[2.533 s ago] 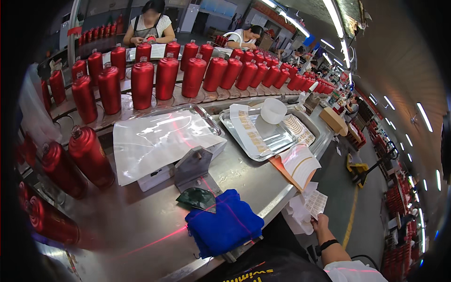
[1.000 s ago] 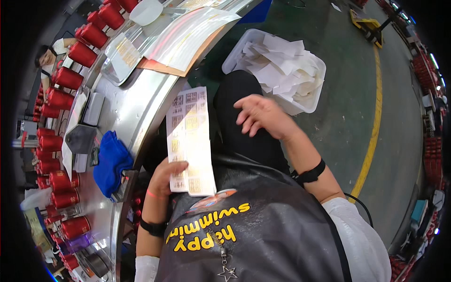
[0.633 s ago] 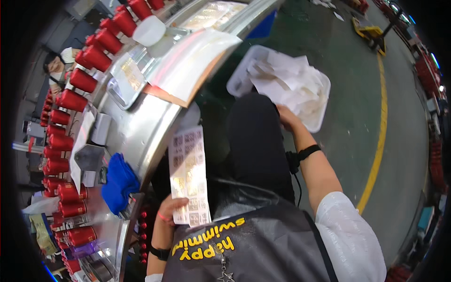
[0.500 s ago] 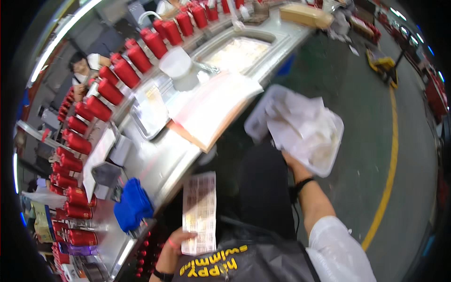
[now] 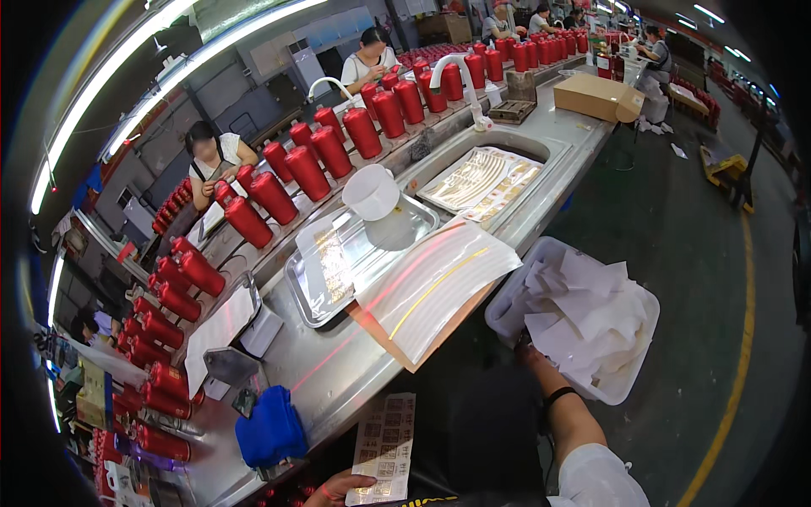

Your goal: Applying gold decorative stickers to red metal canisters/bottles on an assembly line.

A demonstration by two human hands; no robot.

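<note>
My left hand (image 5: 340, 488) is closed on the edge of a pale sheet of gold-printed transfers (image 5: 386, 444), held low beside the bench. My right hand (image 5: 530, 357) reaches down at the near side of a white plastic tub (image 5: 644, 346). Its fingers are in shadow, so I cannot make out whether they hold anything. Crumpled and loose white backing papers (image 5: 583, 317) fill the tub. On the bench edge above lies a stack of clear-white sheets (image 5: 443, 283) on a brown board, one sheet with a yellow strip.
Along the metal bench (image 5: 338, 372) stand a steel tray (image 5: 317, 313), a white bowl (image 5: 370, 193), a blue folded cloth (image 5: 270, 427) and a sink (image 5: 549, 150) with decal sheets. Red canisters (image 5: 270, 198) line the far side, where co-workers sit. A cardboard box (image 5: 591, 95) stands farther right.
My view has shifted, so the bench and tub appear lower and farther right. The sheet stays in my left hand; my right hand is still at the tub's near side.
</note>
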